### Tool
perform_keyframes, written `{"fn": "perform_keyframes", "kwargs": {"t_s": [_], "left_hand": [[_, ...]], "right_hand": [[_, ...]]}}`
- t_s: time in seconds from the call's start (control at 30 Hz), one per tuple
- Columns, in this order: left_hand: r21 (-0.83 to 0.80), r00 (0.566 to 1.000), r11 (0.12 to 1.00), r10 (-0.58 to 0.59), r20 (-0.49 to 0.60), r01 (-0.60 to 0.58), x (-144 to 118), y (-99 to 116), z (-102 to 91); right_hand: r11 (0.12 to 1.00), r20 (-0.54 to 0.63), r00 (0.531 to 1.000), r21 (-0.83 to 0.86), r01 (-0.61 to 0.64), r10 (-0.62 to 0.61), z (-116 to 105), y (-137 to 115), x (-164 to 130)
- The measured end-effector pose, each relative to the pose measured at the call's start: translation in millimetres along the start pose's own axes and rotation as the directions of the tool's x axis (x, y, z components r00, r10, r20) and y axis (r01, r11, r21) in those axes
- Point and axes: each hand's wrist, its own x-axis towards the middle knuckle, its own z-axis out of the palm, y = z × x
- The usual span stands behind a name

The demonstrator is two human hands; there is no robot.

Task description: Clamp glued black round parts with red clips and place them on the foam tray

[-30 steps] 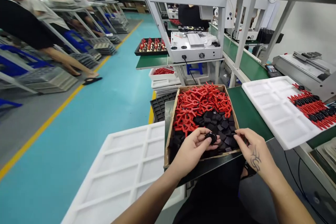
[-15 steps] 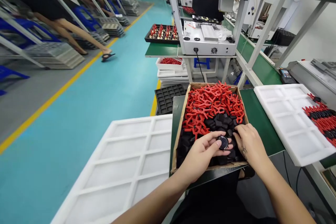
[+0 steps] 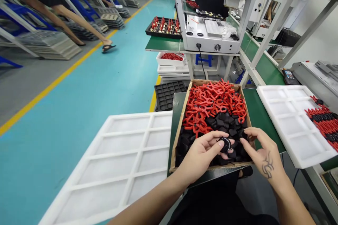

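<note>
My left hand (image 3: 204, 151) is closed on a round black watch head (image 3: 225, 145), pinched by its edge above a cardboard box (image 3: 182, 126). Between the thumb and fingers of my right hand (image 3: 264, 149) is a small black block (image 3: 243, 134), partly hidden by the fingers, near the box's right edge. Many similar black blocks (image 3: 223, 122) fill the near part of the box. Red spring clamps (image 3: 211, 98) are heaped in its far part.
White compartment trays lie left (image 3: 116, 158) and right (image 3: 280, 112); the right one carries rows of red clamps with black pieces (image 3: 320, 116). Ahead stand a white machine (image 3: 208, 42) and a black tray of clamped parts (image 3: 163, 28). A person's foot (image 3: 107, 46) shows on the walkway.
My right hand has moved right and turned, lifting a black block out of the pile. The left hand still holds the watch head, now tilted a little differently.
</note>
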Motion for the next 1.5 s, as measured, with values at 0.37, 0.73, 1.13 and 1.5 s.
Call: {"fn": "perform_keyframes", "kwargs": {"t_s": [0.37, 0.73, 1.13, 1.5], "left_hand": [[-0.219, 0.995, 0.971, -0.091, 0.035, 0.097, 0, -2, 3.4], [-0.252, 0.989, 0.956, -0.143, 0.045, 0.150, -3, -7, -3.3], [-0.201, 0.993, 0.974, -0.095, 0.076, 0.109, -6, -5, -3.2], [-0.195, 0.992, 0.974, -0.097, 0.084, 0.112, -6, -5, -4.0]], "right_hand": [[0.978, 0.055, 0.986, 0.150, 0.146, -0.156, -8, -31, -14], [0.959, 0.059, 0.959, 0.077, 0.274, -0.279, 19, -24, -11], [0.963, 0.032, 0.965, 0.074, 0.258, -0.261, 23, -30, -10], [0.957, 0.051, 0.956, 0.048, 0.287, -0.289, 24, -27, -10]]}}
